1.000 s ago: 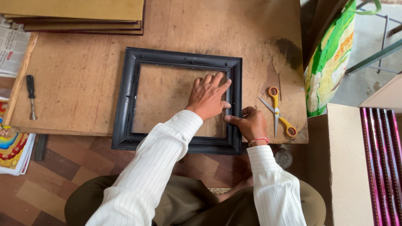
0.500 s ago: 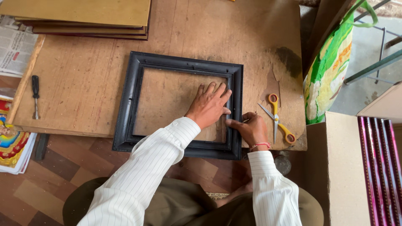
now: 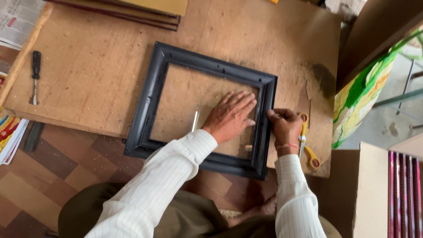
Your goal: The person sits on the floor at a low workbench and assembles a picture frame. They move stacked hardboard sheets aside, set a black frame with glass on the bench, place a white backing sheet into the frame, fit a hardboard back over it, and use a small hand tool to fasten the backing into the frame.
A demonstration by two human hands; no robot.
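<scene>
Black picture frame [image 3: 152, 94] lies flat on the wooden table [image 3: 97, 66], its near edge overhanging the table's front. Glass pane [image 3: 189, 97] sits inside the frame opening, a pale reflection streak visible on it.

Left hand [image 3: 229, 117]: flat, fingers spread, palm pressed on the glass near the frame's right inner edge.

Right hand [image 3: 285, 127]: curled against the outer side of the frame's right rail, thumb and fingers pinched together; whether anything small is between them cannot be told.

Scissors [image 3: 308, 150] with orange-yellow handles lie on the table just right of the right hand, partly hidden by it.

Screwdriver [image 3: 35, 75], black handle, lies at the far left of the table, well apart from the frame.

Stack of flat boards [image 3: 145, 11], yellowish top, at the far edge.

Printed paper [image 3: 17, 22], far left corner.

Green, yellow and white patterned bag [image 3: 359, 94] stands to the right of the table.

Box [image 3: 390, 194] with magenta stripes, near right.
</scene>
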